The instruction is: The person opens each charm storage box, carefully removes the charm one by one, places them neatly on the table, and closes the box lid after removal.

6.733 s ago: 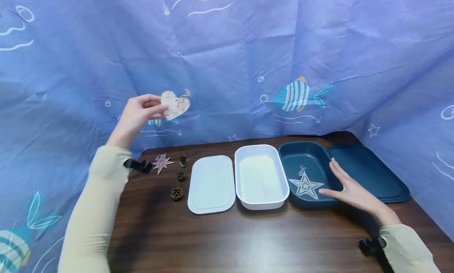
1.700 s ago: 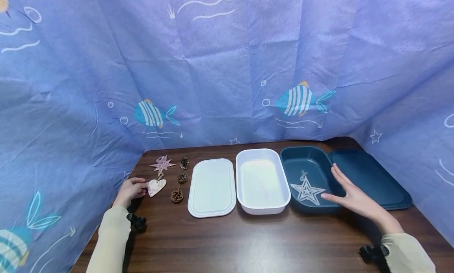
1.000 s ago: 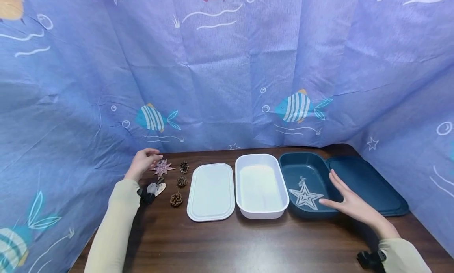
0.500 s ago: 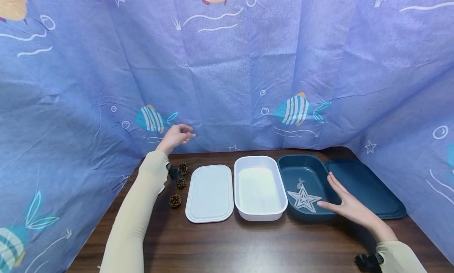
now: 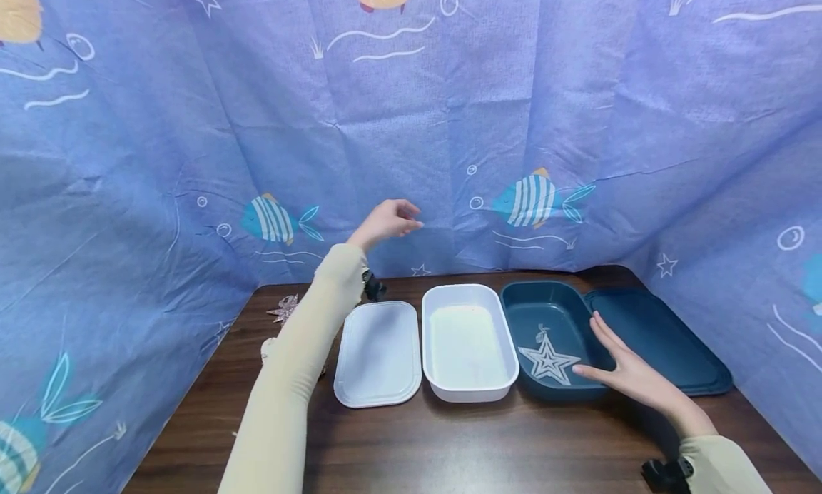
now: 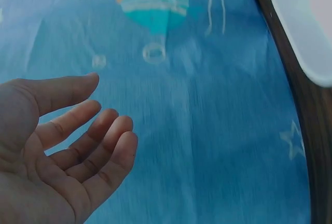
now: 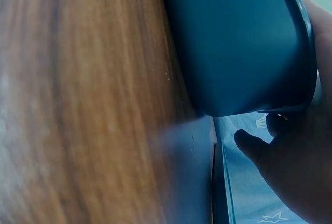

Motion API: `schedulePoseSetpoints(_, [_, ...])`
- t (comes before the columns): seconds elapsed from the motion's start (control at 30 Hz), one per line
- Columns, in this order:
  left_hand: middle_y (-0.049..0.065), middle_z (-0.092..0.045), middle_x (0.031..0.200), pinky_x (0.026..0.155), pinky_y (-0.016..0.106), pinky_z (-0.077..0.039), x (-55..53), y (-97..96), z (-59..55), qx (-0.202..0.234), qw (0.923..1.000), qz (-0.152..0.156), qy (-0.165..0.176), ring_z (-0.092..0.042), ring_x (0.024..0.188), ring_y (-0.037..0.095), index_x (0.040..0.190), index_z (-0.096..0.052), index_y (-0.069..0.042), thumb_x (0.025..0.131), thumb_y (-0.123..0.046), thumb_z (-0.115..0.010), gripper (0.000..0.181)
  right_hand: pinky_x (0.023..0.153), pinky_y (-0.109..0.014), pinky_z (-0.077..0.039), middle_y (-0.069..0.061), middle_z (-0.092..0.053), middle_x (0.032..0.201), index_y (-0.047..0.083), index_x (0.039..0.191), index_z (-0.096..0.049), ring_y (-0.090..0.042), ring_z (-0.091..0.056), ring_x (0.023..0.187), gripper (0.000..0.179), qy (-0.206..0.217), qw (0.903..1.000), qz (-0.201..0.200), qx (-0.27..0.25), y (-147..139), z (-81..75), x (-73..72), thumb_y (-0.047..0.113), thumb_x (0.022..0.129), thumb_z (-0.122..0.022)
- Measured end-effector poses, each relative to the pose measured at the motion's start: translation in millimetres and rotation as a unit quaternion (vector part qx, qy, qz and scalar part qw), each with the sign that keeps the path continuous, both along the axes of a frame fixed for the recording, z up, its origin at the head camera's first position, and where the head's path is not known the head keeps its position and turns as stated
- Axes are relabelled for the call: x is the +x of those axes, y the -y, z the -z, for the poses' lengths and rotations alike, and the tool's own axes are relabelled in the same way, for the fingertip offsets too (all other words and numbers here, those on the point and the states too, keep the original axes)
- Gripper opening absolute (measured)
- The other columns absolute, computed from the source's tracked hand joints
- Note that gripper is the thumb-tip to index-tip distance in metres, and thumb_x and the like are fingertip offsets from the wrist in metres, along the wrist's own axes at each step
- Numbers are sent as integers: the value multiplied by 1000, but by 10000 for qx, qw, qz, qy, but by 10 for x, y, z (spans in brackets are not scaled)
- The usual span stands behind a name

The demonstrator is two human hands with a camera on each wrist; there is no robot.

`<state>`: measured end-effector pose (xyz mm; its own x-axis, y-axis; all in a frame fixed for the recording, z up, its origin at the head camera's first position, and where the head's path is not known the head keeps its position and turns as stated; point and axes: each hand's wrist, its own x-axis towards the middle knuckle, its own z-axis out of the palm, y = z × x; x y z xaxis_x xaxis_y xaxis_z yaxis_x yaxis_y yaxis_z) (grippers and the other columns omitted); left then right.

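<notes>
My left hand (image 5: 388,221) is raised in front of the curtain, above the far table edge, behind the white lid (image 5: 379,355) and the white box (image 5: 472,394). In the left wrist view its fingers (image 6: 106,169) are loosely bent, thumb apart, with nothing between them. My right hand (image 5: 636,376) rests at the right side of a dark blue box (image 5: 546,298), thumb and fingers spread along its rim. A silvery star ornament (image 5: 549,360) lies inside that box. The right wrist view shows the box's outer wall (image 7: 244,53) beside the hand.
A dark blue lid (image 5: 661,344) lies right of the blue box. At the left are a pink glittery star (image 5: 282,308) and a whitish heart (image 5: 266,348), both partly covered by my left sleeve (image 5: 302,351). The pinecones are mostly hidden behind it. A blue fish-print curtain (image 5: 398,123) hangs behind.
The heart, held up earlier by my left hand, was set down beside the pink star and let go. Since then the left hand has risen and swung right. The right hand has stayed put.
</notes>
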<state>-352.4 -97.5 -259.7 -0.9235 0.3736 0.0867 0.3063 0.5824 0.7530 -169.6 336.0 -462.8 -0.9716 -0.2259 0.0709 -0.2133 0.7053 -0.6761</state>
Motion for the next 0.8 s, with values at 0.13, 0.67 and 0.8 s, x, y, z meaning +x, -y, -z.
schedulePoseSetpoints(0.13, [13, -68, 114, 86, 32, -55, -5, -375, -16, -222, 9989, 384, -145, -66, 98, 23, 132, -62, -2, 95, -22, -72, 43, 101, -80, -21, -20, 7, 167, 5, 161, -2, -55, -3, 147, 108, -18, 10000, 16, -1, -7, 13, 2, 41, 91, -75])
schedulePoseSetpoints(0.67, [5, -63, 133, 92, 26, -49, 178, -1798, 176, -1036, 9769, 1832, -362, -59, 119, 17, 132, -65, -10, 96, -28, -71, 41, 102, -81, -19, -19, 7, 167, 5, 161, -2, -54, -3, 147, 107, 27, 10000, 50, -78, -11, 8, -25, 39, 91, -75])
schedulePoseSetpoints(0.8, [-1, -63, 135, 93, 21, -47, 243, -2095, 224, -1342, 9707, 1969, -314, -57, 122, 12, 131, -66, -13, 95, -29, -71, 39, 102, -81, -18, -19, 8, 167, 6, 162, -1, -55, -3, 147, 107, 87, 9999, 51, -76, -12, 11, -34, 40, 92, -74])
